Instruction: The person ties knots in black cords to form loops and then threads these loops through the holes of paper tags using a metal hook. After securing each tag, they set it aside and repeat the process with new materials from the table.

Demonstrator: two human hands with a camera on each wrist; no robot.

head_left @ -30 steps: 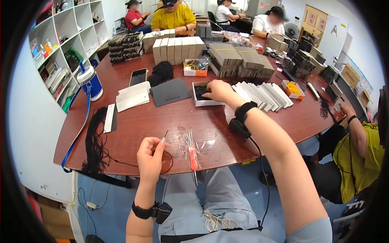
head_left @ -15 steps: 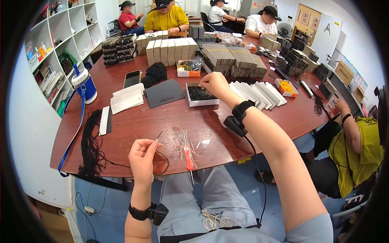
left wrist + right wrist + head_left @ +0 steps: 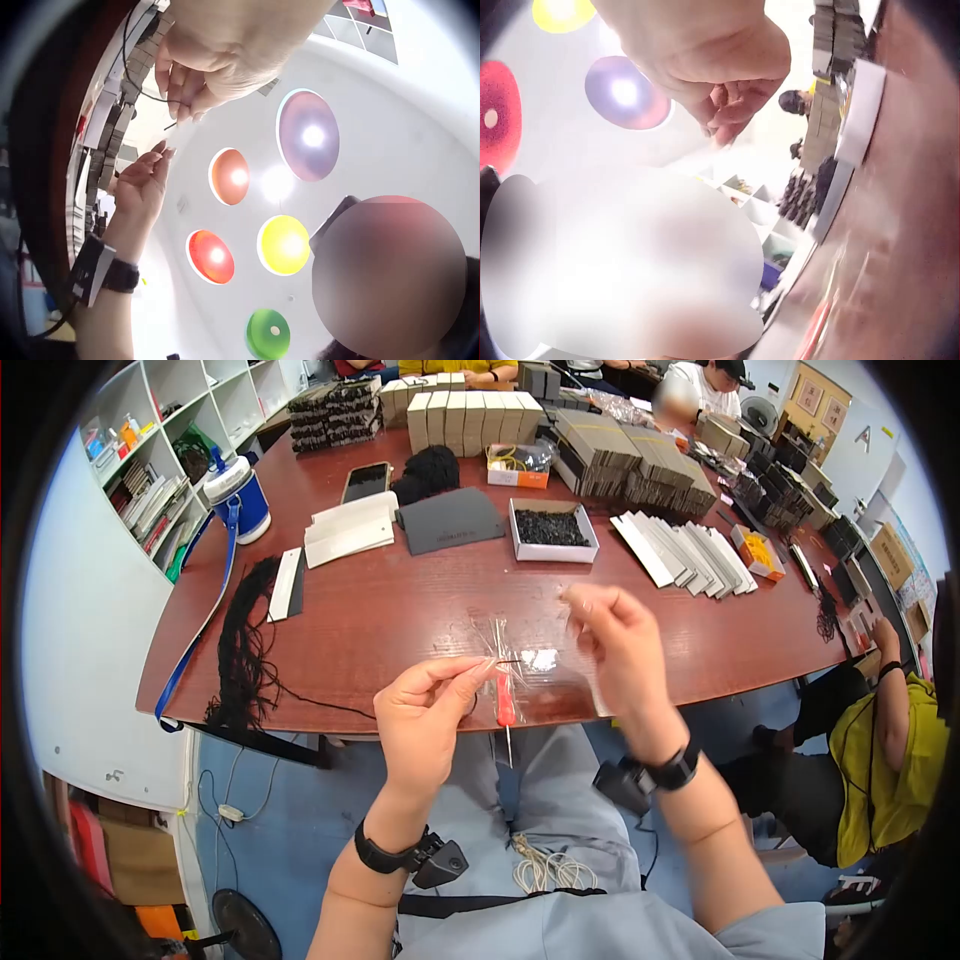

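My left hand [image 3: 420, 715] pinches a thin black cord [image 3: 322, 704] between thumb and fingertips, and the cord's short end pokes out past them. From there the cord trails left to a hank of black cords [image 3: 243, 645] on the table. My right hand [image 3: 622, 650], blurred, is up to the right of the left one, thumb and forefinger brought close together; I cannot tell whether something small is between them. Below and between the hands lies a red-handled tool [image 3: 506, 705] with a metal shaft, amid clear strands. Beyond stands a white box [image 3: 556, 553] of small black bits [image 3: 552, 526].
Dark grey card [image 3: 450, 522], white cards [image 3: 350, 530] and fanned strips [image 3: 685, 556] lie across the table. Stacked boards [image 3: 630, 455] stand behind. A blue jug [image 3: 240, 500] is at the left; pale cord [image 3: 550, 865] rests on my lap.
My right hand has left the box of black bits and come back toward me, near the left hand. The left hand has risen and shifted right with the cord. The head view has tipped down.
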